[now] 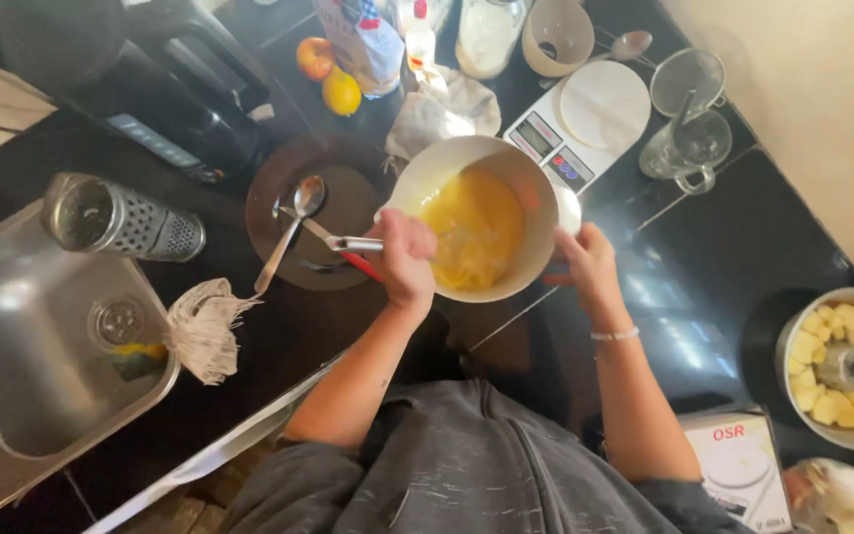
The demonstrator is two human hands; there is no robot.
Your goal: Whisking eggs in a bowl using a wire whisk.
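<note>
My left grip [402, 259] is closed round a whisk [363, 247] at the near rim of the bowl [526, 188]; my right grip [585, 262] clasps the rim opposite. The bowl, with yellow batter [471, 227], sits mid-surface [714, 247], crowded by plate [333, 208] and scale [585, 119]; bare black room lies right, sink [22, 346] edge far left.

whisk head [452, 259] blurred in yellow batter, sink [12, 396] cut by left edge, box [743, 470] cropped at bottom edge

Glossy black countertop [704, 257], brushed steel sink [12, 336], smooth glazed bowl [536, 198].
</note>
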